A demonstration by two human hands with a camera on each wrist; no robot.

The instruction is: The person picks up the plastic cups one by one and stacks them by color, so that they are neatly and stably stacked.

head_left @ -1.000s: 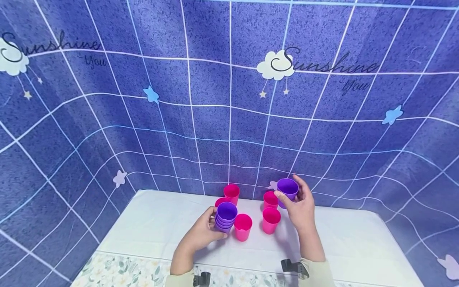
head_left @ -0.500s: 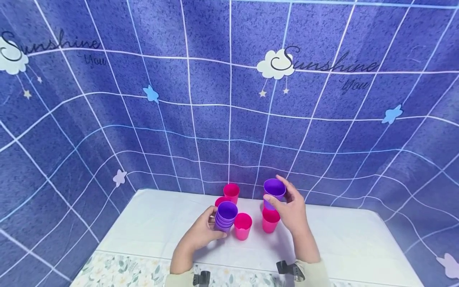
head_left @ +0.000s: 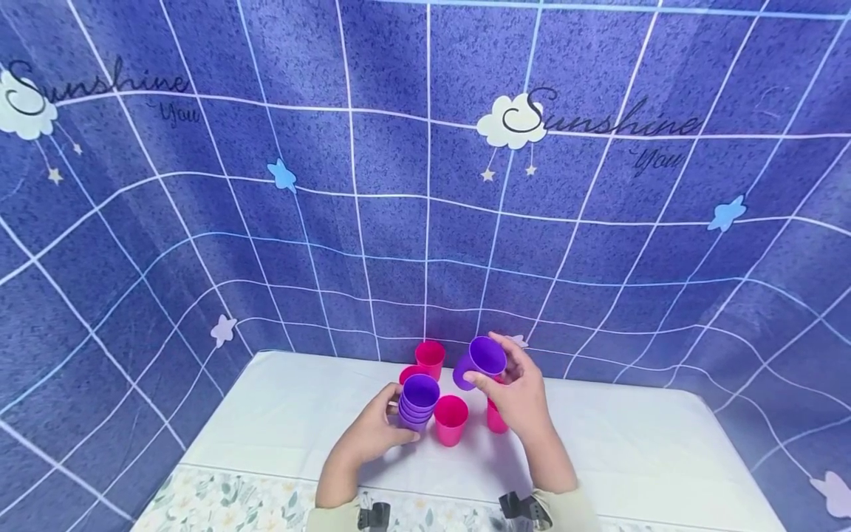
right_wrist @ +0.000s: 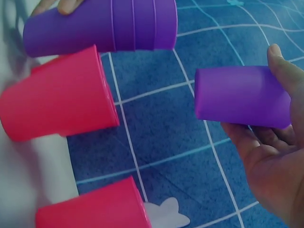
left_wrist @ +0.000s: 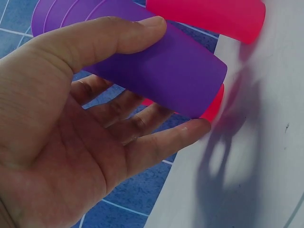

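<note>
My left hand [head_left: 372, 428] holds a nested stack of purple cups [head_left: 420, 393], upright, just over the table. In the left wrist view the thumb lies along one side of the purple stack [left_wrist: 180, 66], and the fingers support the other. With my right hand [head_left: 521, 399] I grip a single purple cup [head_left: 490, 356], raised and tilted, its base pointing left toward the stack. The right wrist view shows that purple cup [right_wrist: 237, 95] apart from the stack [right_wrist: 80, 28]. A pink cup [head_left: 450, 421] stands between my hands; another pink cup [head_left: 496, 417] is partly covered by the right hand.
Two more pink cups, one at the back [head_left: 431, 357] and one behind the stack [head_left: 409, 372], stand on the white-covered table [head_left: 638, 443]. A blue gridded curtain [head_left: 425, 222] rises behind the table. Floral cloth [head_left: 226, 499] lies along the front.
My right hand has moved left with the single purple cup and tilted it toward the stack. It now covers more of the right-hand pink cups. The left hand has stayed nearly still.
</note>
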